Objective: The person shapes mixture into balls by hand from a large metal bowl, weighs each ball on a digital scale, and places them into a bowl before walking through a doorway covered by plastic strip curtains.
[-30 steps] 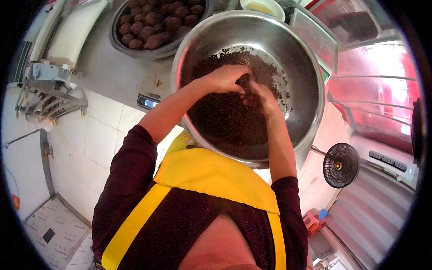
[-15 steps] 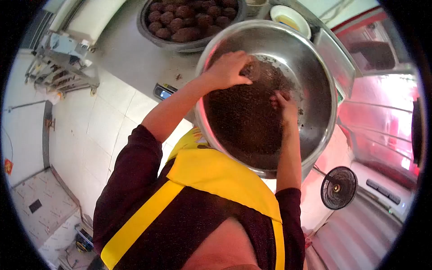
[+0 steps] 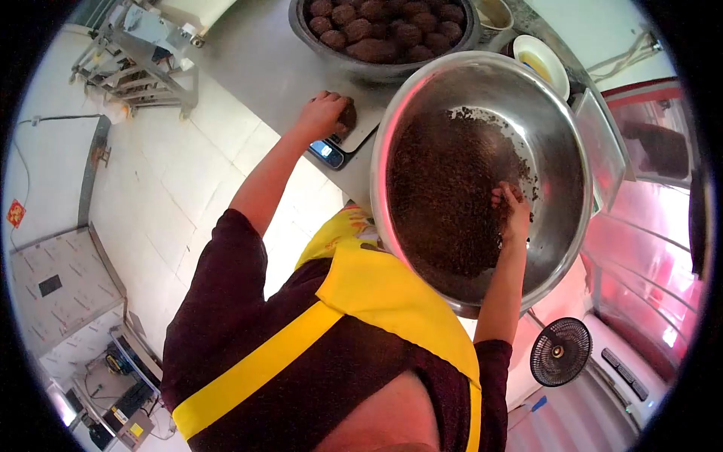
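Head view: the left hand (image 3: pixel 320 117) is holding a dark clump (image 3: pixel 347 116) at the scale (image 3: pixel 367 134) on the desk (image 3: pixel 256 64), its fingers curling around it. The right hand (image 3: pixel 515 215) is resting among crumbs (image 3: pixel 444 181) inside the steel bowl (image 3: pixel 559 154); I cannot tell whether those fingers are gripping any. Good handling is probably calling for centring the clump and releasing it fully. The lit display (image 3: pixel 325 151) is showing unreadable digits; no brand is reading clearly.
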A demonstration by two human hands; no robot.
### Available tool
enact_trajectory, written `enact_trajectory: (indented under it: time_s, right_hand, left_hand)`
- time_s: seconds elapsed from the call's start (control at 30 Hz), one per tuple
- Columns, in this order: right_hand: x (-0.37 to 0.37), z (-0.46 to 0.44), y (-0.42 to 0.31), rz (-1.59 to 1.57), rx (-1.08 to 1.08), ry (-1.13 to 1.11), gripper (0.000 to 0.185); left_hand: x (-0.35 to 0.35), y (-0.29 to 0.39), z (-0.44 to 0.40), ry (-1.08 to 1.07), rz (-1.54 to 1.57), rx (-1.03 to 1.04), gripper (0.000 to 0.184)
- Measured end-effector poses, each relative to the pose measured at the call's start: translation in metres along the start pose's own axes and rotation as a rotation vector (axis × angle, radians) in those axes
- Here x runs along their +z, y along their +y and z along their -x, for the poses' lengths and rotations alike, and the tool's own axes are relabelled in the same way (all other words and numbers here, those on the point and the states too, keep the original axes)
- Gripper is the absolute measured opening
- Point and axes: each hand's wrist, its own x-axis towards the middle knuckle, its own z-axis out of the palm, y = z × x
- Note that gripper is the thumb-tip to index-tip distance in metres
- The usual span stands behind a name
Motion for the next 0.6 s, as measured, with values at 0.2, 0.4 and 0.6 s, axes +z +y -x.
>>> enact_trajectory:
  time_s: [0.2, 0.4, 0.6]
  right_hand:
    - [-0.003, 0.009, -0.003, 0.044, -0.003, 0.063, 0.024]
    - [-0.016, 0.005, 0.004, 0.337, -0.02, 0.14, 0.023]
    - [-0.019, -0.026, 0.026, 0.781, -0.378, 0.171, 0.036]
  left_hand:
    - [-0.028, -0.006, -0.01, -0.271, -0.056, -0.051, 0.059]
    - [-0.058, -0.036, 0.022, 0.084, 0.418, -0.177, 0.07]
    - [-0.063, -0.039, 0.034, 0.167, 0.546, -0.246, 0.059]
